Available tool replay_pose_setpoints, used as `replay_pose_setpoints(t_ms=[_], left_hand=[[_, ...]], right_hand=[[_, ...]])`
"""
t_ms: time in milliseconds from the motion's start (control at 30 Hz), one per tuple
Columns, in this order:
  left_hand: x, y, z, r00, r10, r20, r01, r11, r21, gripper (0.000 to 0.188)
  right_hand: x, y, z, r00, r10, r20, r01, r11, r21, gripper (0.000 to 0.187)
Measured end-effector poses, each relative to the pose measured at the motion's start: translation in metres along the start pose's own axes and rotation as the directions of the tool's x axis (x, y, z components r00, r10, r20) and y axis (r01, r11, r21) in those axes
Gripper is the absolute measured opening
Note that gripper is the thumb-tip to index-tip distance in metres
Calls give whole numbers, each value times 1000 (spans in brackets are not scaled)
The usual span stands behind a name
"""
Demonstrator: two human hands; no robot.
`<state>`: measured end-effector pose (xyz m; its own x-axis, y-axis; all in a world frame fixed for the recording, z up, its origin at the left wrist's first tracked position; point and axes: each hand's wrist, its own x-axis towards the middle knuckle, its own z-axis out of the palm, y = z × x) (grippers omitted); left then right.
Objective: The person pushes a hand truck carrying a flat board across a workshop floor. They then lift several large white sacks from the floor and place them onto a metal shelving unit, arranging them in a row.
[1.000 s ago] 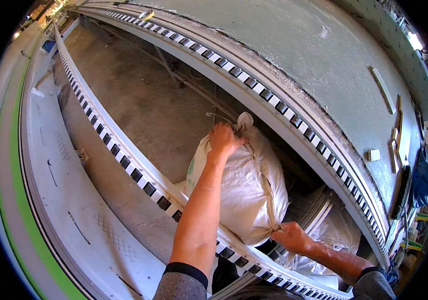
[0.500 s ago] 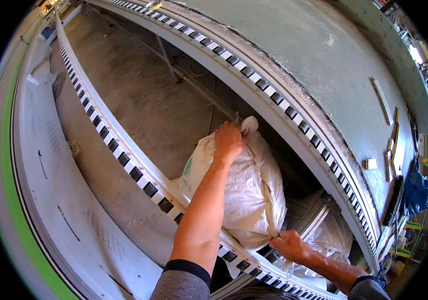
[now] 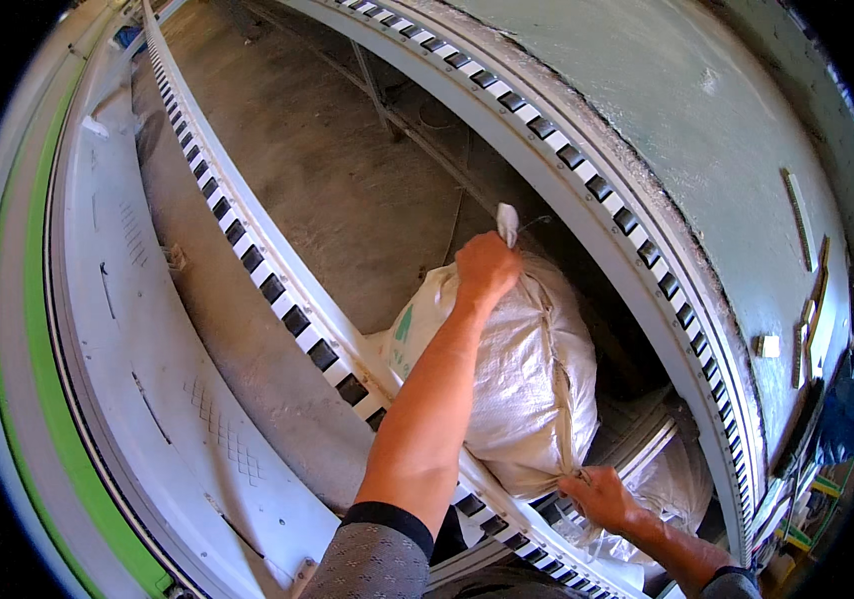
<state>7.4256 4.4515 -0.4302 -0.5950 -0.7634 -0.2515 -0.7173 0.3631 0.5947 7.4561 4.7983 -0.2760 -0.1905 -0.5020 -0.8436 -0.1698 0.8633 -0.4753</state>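
Note:
A full white woven sack (image 3: 522, 374), with a seam down its middle and a green mark on its left side, sits between two rails. My left hand (image 3: 489, 270) is closed round the sack's far tied neck, and a pale tuft sticks up above the fist. At the near end, my right hand (image 3: 597, 496) grips a gathered corner of the same sack, its fingers pinched together. The sack's underside is hidden.
A rail with black and white blocks (image 3: 272, 289) runs along the left; a matching rail (image 3: 599, 188) curves along the right. Beyond it lies a grey-green surface (image 3: 687, 110) with wooden strips (image 3: 800, 220). Clear plastic bags (image 3: 675, 482) lie right of the sack.
The sack's neck is now bunched inside my left fist, with the tuft upright above it. My right hand keeps its grip on the near corner. The whole view has shifted slightly.

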Motion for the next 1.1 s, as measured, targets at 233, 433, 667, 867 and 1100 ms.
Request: replay_pose_setpoints(t_ms=[233,433,667,867,1100], left_hand=[[6,8,-8,990,-116,-86,104,986,-131,56],[16,12,-25,931,-73,-357,-79,917,-391,55],[-1,46,-78,910,121,-396,-340,764,-548,37],[-2,39,-52,909,1,-416,-197,882,-429,48],[-14,55,-19,956,104,-273,-207,900,-383,43]], right_hand=[[-9,8,-35,997,-32,70,49,965,-257,18],[-29,0,-70,998,-58,25,63,942,-330,37],[-80,-37,-89,996,-88,-4,82,941,-330,28],[-52,-9,-99,967,183,-176,-218,953,-208,27],[-34,61,-136,905,26,-425,-81,990,-111,30]])
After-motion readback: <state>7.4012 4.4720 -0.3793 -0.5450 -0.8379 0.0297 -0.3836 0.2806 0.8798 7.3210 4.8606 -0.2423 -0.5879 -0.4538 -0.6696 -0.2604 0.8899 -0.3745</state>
